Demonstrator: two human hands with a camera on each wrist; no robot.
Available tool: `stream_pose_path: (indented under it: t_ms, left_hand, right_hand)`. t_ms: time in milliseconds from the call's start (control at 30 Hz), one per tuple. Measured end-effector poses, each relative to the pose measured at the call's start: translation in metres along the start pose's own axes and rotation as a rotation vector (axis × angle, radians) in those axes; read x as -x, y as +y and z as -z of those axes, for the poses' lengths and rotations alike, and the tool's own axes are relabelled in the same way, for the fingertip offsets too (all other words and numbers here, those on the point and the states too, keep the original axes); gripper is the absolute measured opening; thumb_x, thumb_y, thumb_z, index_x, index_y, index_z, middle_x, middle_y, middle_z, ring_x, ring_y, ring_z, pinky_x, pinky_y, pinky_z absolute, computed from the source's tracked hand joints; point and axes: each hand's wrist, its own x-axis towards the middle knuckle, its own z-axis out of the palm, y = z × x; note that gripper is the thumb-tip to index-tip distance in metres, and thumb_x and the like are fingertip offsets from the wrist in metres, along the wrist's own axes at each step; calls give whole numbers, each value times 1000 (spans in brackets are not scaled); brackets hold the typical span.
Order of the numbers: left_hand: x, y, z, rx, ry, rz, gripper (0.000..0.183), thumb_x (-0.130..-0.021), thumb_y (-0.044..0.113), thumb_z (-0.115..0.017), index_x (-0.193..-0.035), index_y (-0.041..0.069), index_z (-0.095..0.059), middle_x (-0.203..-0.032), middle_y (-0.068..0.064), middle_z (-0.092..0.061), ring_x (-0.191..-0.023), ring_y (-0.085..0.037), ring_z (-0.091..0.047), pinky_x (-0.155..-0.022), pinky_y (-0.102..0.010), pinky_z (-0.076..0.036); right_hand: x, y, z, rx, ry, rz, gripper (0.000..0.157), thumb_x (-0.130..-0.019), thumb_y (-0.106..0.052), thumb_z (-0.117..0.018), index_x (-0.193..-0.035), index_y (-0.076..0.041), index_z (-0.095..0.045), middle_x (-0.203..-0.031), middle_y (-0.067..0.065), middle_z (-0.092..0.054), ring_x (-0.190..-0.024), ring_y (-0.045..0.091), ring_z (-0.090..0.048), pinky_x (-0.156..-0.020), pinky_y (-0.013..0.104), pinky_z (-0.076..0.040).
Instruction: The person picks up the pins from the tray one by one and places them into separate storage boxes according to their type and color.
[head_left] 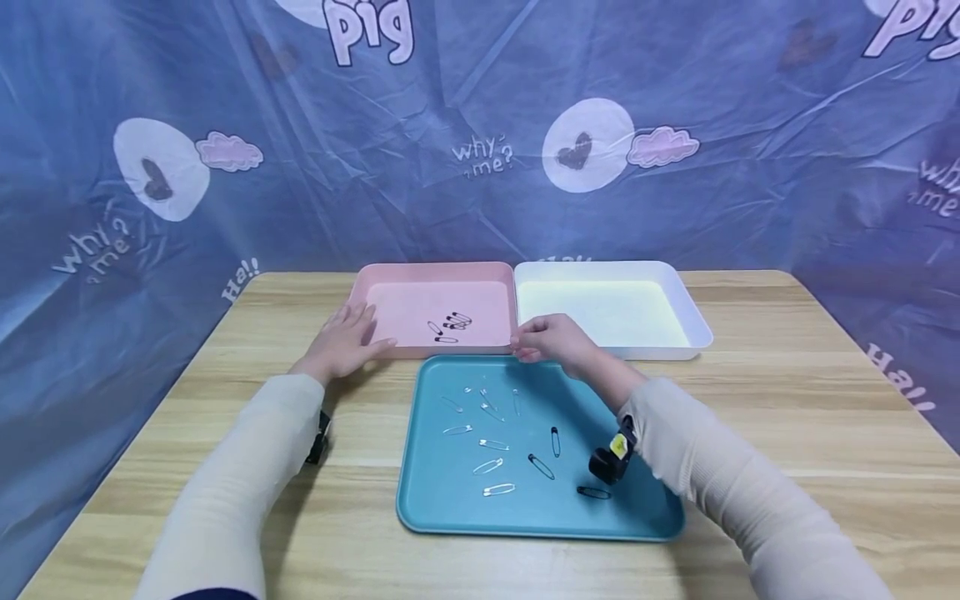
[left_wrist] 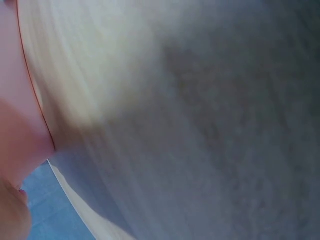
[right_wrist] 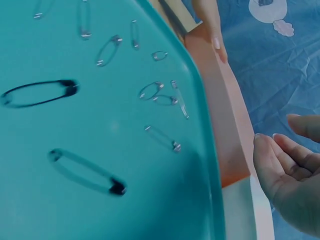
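Note:
My left hand (head_left: 341,342) rests with outstretched fingers on the left front corner of the pink tray (head_left: 397,317), which holds several black safety pins (head_left: 456,321). My right hand (head_left: 551,340) is over the front rim where the pink and white trays meet, its thumb and fingertips bent close together. In the right wrist view its fingers (right_wrist: 295,155) curl inward; I cannot tell whether a pin is between them. Below the right forearm lies the teal tray (head_left: 540,527), with several silver safety pins (head_left: 498,489) and black ones, such as a black safety pin (head_left: 541,467).
A white tray (head_left: 693,325) stands against the pink one's right side. Both are at the back of the wooden table (head_left: 330,525), with a blue printed cloth (head_left: 420,192) hanging behind. Each wrist wears a small black camera (head_left: 611,458).

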Motion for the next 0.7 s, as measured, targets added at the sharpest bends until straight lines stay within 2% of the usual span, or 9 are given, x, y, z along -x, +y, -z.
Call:
stream_pose_path:
  t_ms: [167, 433, 700]
  left_hand:
    - [1, -1, 0, 10, 2, 8, 85, -82, 63, -30, -137, 1, -13, -141, -19, -8, -127, -36, 3, -102, -44, 1]
    - [0, -1, -2, 8, 21, 2, 82, -83, 59, -32, -137, 0, -14, -141, -19, -9, -127, -36, 2, -102, -46, 0]
    - [0, -2, -4, 3, 24, -8, 82, -83, 60, -31, -137, 1, -14, -142, -17, -9, -127, -36, 2, -102, -45, 0]
  right_hand:
    - [11, 9, 6, -6, -24, -11, 25, -83, -10, -57, -98, 9, -55, -97, 25, -56, -90, 34, -56, -76, 35, -47]
    - [33, 24, 13, -14, -104, 37, 26, -83, -11, -56, -99, 10, -54, -97, 25, -56, -88, 33, -57, -76, 33, -48]
    - [55, 40, 21, 20, -124, 72, 32, -83, -14, -58, -101, 12, -54, -95, 22, -58, -84, 31, -59, -75, 34, -48]
